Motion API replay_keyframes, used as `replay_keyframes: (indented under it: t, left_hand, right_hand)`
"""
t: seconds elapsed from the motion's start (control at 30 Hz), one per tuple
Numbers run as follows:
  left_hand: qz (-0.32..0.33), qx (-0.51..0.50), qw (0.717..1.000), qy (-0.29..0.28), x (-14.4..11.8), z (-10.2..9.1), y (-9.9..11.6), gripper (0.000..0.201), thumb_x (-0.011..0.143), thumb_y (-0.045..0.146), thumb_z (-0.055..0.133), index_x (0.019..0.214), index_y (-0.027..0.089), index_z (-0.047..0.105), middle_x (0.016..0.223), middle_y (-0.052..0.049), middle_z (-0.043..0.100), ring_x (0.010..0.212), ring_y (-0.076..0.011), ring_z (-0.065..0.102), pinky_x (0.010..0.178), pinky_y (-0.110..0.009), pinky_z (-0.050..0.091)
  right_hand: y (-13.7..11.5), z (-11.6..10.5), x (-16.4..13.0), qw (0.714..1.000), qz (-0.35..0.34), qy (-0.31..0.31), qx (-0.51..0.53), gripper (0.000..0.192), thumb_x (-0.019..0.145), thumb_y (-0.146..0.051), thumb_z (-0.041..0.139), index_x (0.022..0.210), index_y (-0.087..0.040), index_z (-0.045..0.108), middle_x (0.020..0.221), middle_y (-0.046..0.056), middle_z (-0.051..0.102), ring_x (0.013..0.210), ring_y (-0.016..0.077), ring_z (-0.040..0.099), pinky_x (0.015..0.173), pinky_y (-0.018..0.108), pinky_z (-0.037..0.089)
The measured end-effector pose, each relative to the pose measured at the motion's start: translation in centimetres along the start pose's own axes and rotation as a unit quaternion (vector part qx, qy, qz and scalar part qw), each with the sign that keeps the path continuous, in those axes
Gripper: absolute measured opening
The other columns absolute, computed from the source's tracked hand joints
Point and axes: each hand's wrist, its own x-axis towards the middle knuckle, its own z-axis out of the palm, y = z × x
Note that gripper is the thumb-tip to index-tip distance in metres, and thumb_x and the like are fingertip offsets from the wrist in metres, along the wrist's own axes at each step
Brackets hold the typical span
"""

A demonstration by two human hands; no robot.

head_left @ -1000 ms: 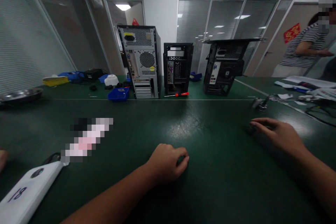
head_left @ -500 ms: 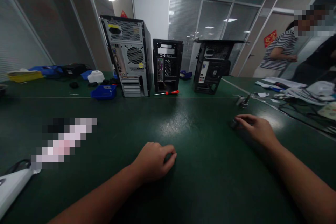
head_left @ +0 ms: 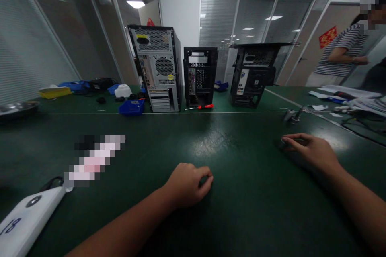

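My left hand [head_left: 190,185] rests on the green tabletop [head_left: 144,144] with its fingers curled in and thumb and forefinger meeting; nothing shows in the gap between them. Over on the right, my right hand [head_left: 312,150] pinches a small grey metal piece [head_left: 282,140] at its fingertips, low over the table. The fingers cover most of that piece, so its kind is unclear. Just beyond this hand stand a few small metal cylindrical parts [head_left: 292,116].
Three computer cases stand at the back: a tall one [head_left: 165,66], a narrow black one [head_left: 200,76] and another black one [head_left: 253,76]. A red screwdriver [head_left: 205,107] and a blue tray [head_left: 132,107] lie before them. Cables and papers [head_left: 350,92] fill the right side; a person [head_left: 340,56] stands behind.
The view has swung slightly left, so everything sits farther right in the picture. My right fingers now cover more of the small metal piece. My left hand keeps its pose.
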Motion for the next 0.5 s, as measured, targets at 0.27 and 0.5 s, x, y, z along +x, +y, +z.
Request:
replay_keyframes:
  t: [0.27, 0.5]
  left_hand:
    - [-0.009, -0.006, 1.000, -0.012, -0.1, -0.2, 0.1, 0.030, 0.095, 0.042, 0.042, 0.101, 0.028, 0.068, 0.070, 0.000, 0.066, 0.060, -0.0149, 0.058, 0.060, -0.027, 0.040]
    - [-0.001, -0.005, 1.000, -0.009, -0.1, -0.1, 0.0, 0.030, 0.096, 0.041, 0.041, 0.102, 0.028, 0.067, 0.070, 0.001, 0.066, 0.061, -0.0150, 0.057, 0.060, -0.028, 0.037]
  right_hand:
    - [0.4, 0.2, 0.5, 0.998, 0.037, -0.022, 0.052, 0.044, 0.079, -0.054, 0.062, 0.106, -0.020, 0.068, 0.094, 0.011, 0.074, 0.086, 0.0258, 0.070, 0.080, 0.037, 0.045]
    - [-0.5, 0.0, 0.4, 0.992, 0.034, -0.062, 0.105, 0.037, 0.083, -0.041, 0.059, 0.113, -0.020, 0.066, 0.121, 0.009, 0.067, 0.084, 0.0207, 0.069, 0.084, 0.035, 0.047]
